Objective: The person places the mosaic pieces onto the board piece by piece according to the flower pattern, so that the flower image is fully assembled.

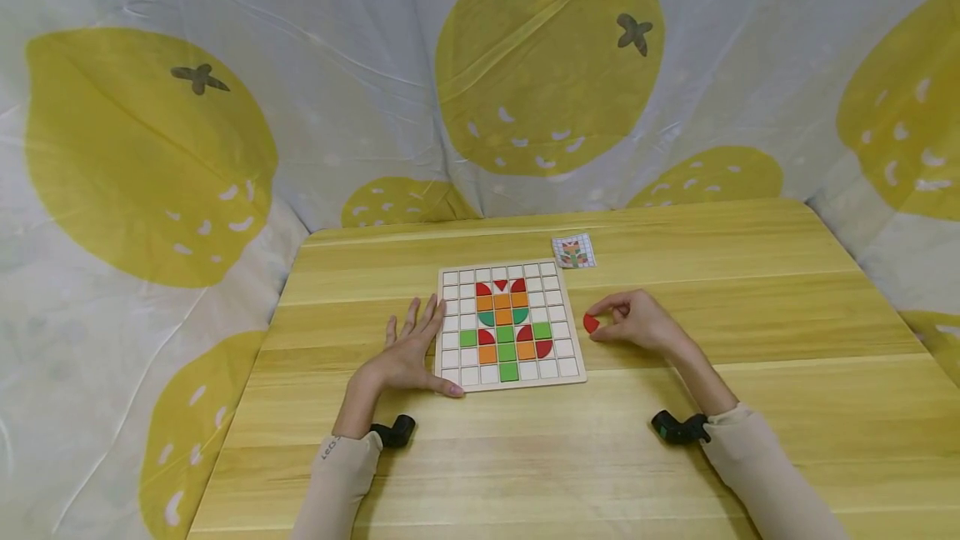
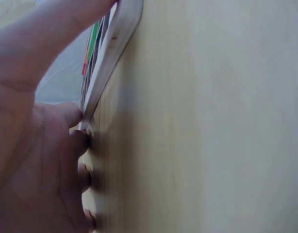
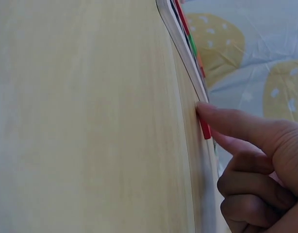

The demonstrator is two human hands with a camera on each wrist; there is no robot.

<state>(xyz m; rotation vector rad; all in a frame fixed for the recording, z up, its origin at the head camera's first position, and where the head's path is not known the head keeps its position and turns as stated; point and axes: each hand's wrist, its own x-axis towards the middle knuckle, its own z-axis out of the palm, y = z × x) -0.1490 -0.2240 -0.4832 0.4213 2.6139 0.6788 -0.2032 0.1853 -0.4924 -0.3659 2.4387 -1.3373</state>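
Note:
A pale wooden grid board (image 1: 470, 375) lies flat on the table, with red, orange and green flat pieces filling some squares in its middle. My left hand (image 1: 408, 358) rests at the board's left side, fingers spread, the thumb at the near left corner and the index finger against the left edge. To the right of the board, my right hand (image 1: 637, 323) pinches a red piece (image 1: 591, 322) with a curved edge between thumb and index finger. In the right wrist view that red piece (image 3: 205, 127) appears edge-on, and the other fingers are curled in.
Behind the board's far right corner lies a small pattern card (image 1: 573, 251) printed with a coloured design on a grid. The wooden table (image 1: 525, 473) ends at a hanging cloth (image 1: 360, 107) with large yellow fruit prints. Each wrist wears a black camera.

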